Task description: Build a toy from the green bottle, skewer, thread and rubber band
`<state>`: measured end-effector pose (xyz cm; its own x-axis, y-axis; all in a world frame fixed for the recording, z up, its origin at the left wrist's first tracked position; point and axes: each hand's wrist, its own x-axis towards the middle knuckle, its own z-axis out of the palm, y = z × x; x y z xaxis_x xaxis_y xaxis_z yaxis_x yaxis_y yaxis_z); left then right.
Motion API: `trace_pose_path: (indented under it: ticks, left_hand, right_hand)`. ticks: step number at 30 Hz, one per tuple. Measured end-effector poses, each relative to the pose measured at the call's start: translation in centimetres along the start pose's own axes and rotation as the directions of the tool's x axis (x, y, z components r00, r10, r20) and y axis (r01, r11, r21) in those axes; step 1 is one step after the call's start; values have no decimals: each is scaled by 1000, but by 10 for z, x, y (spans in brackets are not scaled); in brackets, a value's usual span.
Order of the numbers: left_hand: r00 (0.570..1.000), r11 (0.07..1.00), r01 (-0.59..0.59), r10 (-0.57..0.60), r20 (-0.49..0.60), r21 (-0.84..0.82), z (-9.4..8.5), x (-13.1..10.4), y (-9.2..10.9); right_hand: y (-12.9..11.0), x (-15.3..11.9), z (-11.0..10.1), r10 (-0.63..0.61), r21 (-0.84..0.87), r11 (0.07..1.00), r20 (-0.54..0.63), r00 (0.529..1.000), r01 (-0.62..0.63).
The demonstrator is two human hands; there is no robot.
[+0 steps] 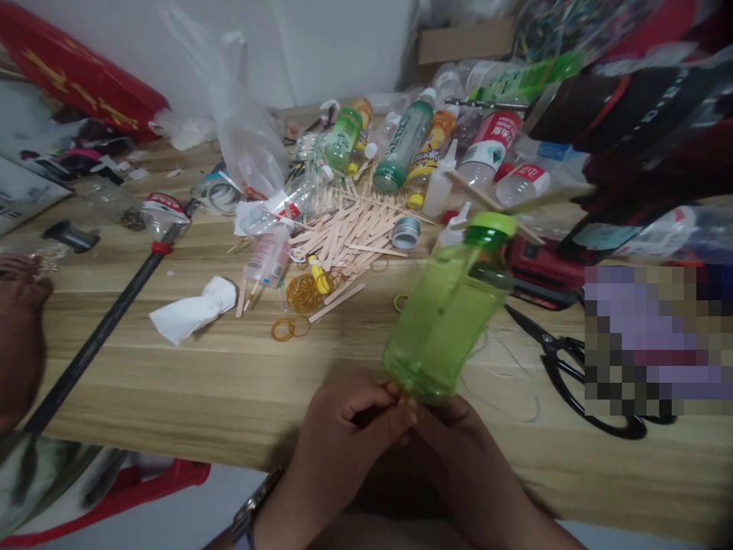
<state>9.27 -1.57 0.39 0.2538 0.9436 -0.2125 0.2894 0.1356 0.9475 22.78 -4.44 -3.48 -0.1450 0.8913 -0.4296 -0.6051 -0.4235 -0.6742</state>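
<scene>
While the left hand [358, 420] and right hand [461, 443] grasp its base over the near surface [229, 389], the green bottle [432, 325] leans right. Likely light, slick, thin-walled plastic; hold the stiffer base or neck, avoiding squeezing the flexible sides.

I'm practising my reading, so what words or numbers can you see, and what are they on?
No text is sharp enough to quote.
Big red-labelled bottle: white characters, too blurred.
Tall green bottle: pale letters, too blurred.
Yellow-labelled bottle: letters, too blurred.
Dark power tool: pale letters, too blurred.
Red item, far left: golden marks, too blurred.
Yellow-green bottle in front: no writing shows.
Any others: too small or blurred.
</scene>
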Motion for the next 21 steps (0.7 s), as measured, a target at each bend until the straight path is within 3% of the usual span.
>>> trace_pose_path:
  ticks: [5, 11, 15, 21]
  left_hand:
    - [990, 986, 123, -130, -53, -114, 2, -2, -9]
    - [983, 950, 156, -175, -51, -271, 7, -5, -19]
    - [976, 919, 142, -193, -105, -369, 12, -8, -24]
    - [951, 811, 149, -275, -144, -565, 21, -10, -28]
  right_hand:
    - [3, -2, -5, 108, -94, 990, 51, 993, -103]
    - [0, -2, 1, 260, 92, 959, 78, 962, -267]
    - [-4, -4, 6, 354, 170, 916, 79, 932, -362]
    - [-2, -1, 10, 332, 340, 890, -26, 943, -304]
